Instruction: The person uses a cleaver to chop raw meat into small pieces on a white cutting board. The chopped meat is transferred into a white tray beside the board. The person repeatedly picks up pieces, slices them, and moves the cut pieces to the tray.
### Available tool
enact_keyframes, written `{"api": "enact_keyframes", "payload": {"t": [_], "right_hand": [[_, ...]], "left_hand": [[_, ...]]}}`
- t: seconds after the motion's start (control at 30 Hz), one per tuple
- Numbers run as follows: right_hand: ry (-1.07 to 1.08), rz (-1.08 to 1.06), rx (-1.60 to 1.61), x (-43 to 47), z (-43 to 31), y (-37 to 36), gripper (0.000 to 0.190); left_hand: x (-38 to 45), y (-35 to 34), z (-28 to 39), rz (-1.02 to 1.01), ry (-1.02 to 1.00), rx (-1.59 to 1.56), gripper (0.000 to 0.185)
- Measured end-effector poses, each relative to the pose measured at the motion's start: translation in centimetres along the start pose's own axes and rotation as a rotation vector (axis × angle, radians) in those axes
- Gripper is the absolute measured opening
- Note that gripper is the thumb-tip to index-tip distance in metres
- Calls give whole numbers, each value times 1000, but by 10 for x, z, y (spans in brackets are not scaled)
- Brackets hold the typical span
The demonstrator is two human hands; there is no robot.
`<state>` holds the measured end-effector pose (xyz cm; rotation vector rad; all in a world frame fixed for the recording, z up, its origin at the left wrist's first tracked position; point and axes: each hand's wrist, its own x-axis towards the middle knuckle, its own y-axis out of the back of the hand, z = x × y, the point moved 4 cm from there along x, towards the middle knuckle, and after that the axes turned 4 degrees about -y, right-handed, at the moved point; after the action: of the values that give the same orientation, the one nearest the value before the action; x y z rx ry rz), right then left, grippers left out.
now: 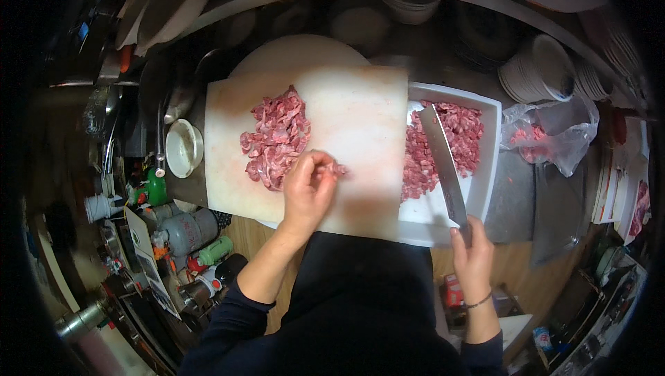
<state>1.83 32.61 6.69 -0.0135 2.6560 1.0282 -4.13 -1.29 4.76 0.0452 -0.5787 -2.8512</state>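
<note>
Pinched between the fingers of my left hand (pixel 307 189) is a small piece of raw meat (pixel 336 169), held over a white cutting board (pixel 363 116). Just beyond that hand lies a heap of sliced raw meat (pixel 278 134) on the board's left half. My right hand (pixel 474 246) grips the handle of a broad-bladed knife (pixel 444 163). Its blade extends over a white plastic tub (pixel 483 199) at the board's right edge. Inside the tub, chopped meat (pixel 460 126) covers the far and left parts, and the blade hides some of it.
To the board's left stands a white bowl (pixel 184 148). A clear plastic bag (pixel 566 132) with reddish contents lies right of the tub. Stacked bowls (pixel 537 69) stand at the far right. A round white board (pixel 301 51) lies behind the cutting board. Gas cylinders (pixel 189 230) stand low at the left.
</note>
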Motion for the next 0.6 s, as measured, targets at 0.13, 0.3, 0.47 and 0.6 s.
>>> {"api": "enact_keyframes", "payload": {"t": [0.13,0.3,0.47,0.6], "right_hand": [[42,51,94,-3,2,-3,25],[-41,-35,168,-5,4,-7,24],[-54,-131,271,-5,-1,-19,23],[-64,-201,284,-1,-9,-32,23]], "left_hand": [[15,-47,12,-68,-194,-27,8],[30,-53,3,-87,-345,470,19],[18,-45,-4,14,-362,543,19],[19,-69,-4,-50,-423,632,21]]}}
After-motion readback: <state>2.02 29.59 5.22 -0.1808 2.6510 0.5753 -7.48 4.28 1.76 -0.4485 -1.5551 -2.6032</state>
